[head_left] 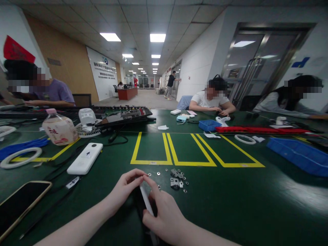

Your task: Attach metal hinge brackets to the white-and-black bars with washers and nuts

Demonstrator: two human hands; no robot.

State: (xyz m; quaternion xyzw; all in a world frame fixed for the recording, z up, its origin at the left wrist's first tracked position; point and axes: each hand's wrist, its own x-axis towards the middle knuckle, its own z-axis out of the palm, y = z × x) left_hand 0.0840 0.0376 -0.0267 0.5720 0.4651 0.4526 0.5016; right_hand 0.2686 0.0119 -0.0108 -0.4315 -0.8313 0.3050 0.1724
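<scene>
Near the front edge of the green table, both my hands close on a thin white strip. My left hand pinches its far end between thumb and fingers. My right hand grips the strip lower down, with a dark part under it that I cannot make out. Just beyond my fingertips lie several small metal washers and two small metal brackets.
A phone lies at the front left, with a white power bank, a drink bottle and a white tape ring behind it. Yellow floor-tape boxes mark the middle. Blue trays stand right. Other people sit around the table.
</scene>
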